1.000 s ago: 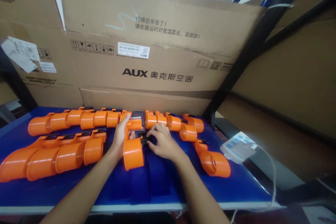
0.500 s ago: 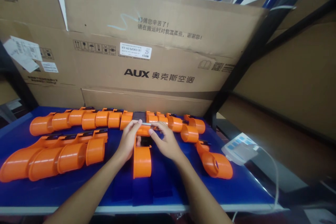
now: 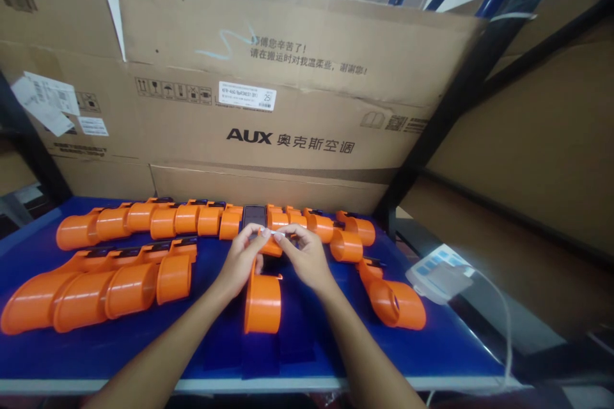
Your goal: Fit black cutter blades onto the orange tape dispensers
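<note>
My left hand is closed around the upper arm of an orange plastic part with a round cup-like end, its thumb against a small pale strip. My right hand pinches the strip's right end between thumb and fingers. The cup-like end hangs below my hands, toward the table's front edge. Just beyond my fingers stands a dark rectangular device with a screen. My fingers hide much of the arm of the part and most of the strip.
Similar orange parts stand in a back row and a front-left row, with several at right on the blue table mat. A white-and-blue box with a cable sits at the right edge. Cardboard walls the back.
The orange part has tilted slightly, its cup end shifting a little right and down. My right thumb has moved up onto the pale strip, and my left thumb has shifted right along it.
</note>
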`<state>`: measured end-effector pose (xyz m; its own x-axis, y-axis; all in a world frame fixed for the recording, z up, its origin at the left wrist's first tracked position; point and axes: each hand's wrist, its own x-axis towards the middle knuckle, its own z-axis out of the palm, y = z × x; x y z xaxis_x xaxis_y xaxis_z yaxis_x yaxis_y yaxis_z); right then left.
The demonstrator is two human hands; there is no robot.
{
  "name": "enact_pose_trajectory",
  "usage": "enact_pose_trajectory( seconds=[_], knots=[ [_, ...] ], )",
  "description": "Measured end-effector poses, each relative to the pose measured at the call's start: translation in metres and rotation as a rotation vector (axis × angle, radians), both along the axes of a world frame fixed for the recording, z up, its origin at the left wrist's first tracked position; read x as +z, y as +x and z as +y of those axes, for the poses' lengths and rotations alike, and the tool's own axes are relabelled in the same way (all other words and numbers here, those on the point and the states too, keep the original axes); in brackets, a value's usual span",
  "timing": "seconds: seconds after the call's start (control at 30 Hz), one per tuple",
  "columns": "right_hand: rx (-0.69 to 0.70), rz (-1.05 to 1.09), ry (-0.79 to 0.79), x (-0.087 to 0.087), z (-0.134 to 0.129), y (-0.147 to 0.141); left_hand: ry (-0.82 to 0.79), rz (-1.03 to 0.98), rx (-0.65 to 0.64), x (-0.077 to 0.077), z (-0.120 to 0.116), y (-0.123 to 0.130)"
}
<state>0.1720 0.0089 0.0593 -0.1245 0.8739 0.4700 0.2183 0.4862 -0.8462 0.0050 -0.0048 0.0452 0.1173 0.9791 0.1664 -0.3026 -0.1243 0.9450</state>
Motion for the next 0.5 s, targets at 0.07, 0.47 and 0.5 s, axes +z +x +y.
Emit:
enact_pose_trajectory(
  seconds=[0.07,0.47,0.5],
  knots=[
    [-0.02,0.036,-0.009,-0.0015,0.0016,0.0017,0.02,0.021,-0.025,0.0004,-0.0007,-0.0001],
    [-0.111,0.099,-0.035,0.0002,0.0043,0.0001,-0.061,-0.056,0.078,0.0067,-0.0008,-0.0003],
    [-0.127,0.103,-0.029,0.0004,0.0053,0.0012,-0.075,-0.087,0.099,0.0077,0.0001,-0.0017]
  ],
)
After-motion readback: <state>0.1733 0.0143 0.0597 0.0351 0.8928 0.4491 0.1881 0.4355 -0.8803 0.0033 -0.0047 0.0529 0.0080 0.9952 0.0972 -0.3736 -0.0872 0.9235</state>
